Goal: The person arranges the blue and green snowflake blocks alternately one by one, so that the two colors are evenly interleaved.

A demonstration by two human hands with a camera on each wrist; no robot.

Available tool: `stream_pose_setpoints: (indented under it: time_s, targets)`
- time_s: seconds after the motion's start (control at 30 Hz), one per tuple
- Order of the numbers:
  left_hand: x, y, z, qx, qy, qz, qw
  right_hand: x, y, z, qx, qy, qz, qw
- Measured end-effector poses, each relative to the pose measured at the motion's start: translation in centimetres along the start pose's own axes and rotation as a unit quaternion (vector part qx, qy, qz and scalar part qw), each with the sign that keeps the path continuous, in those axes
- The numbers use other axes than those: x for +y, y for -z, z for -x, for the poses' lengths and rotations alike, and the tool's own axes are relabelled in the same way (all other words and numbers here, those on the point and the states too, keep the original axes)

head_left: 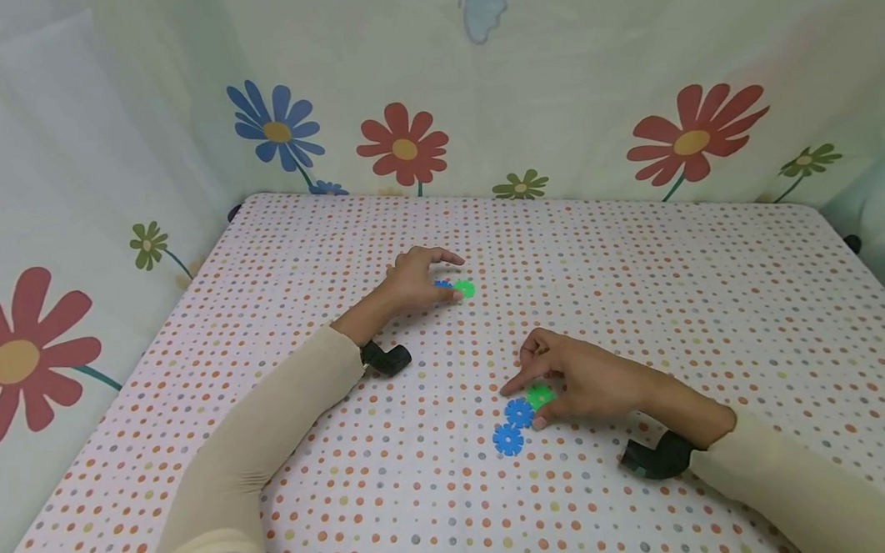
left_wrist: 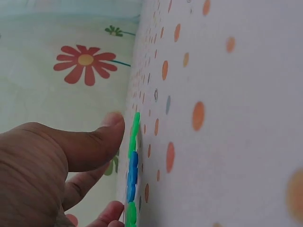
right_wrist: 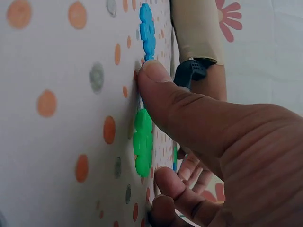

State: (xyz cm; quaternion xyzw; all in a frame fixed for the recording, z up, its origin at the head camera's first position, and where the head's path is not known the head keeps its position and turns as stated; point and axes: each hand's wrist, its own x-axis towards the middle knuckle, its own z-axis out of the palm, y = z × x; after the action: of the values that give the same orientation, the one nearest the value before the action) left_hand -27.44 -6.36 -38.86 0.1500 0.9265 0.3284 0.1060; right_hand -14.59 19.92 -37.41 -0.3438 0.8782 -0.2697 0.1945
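Observation:
My left hand [head_left: 414,280] is over the far middle of the table, thumb and fingers spread apart. Near its thumb lie a green notched disc [head_left: 466,289] and a blue notched disc [head_left: 443,285]. In the left wrist view, a second green disc [left_wrist: 131,215] continues that row. My right hand [head_left: 594,377] arches over a nearer row, its thumb tip low at the discs and its forefinger apart from the thumb. This row has a green notched disc [head_left: 541,397] partly under the hand, a blue disc [head_left: 520,413] and another blue disc [head_left: 508,440]. All lie flat.
A dotted cloth covers the table [head_left: 348,482]. Flowered curtains [head_left: 567,78] stand behind and at the sides. A black wrist camera [head_left: 388,359] is strapped at the left wrist, another black camera [head_left: 656,457] at the right.

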Motion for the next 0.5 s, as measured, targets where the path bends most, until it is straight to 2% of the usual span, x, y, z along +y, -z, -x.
stream_pose_setpoints:
  time_s: [0.27, 0.5]
  targets:
    - [-0.43, -0.10, 0.45, 0.003, -0.010, -0.005, 0.9999, 0.13, -0.36, -0.29, 0.012, 0.006, 0.007, 0.9999]
    - [-0.32, -0.37, 0.28, 0.008, -0.012, -0.022, 0.9996, 0.22, -0.55, -0.24, 0.024, 0.008, 0.011, 0.9996]
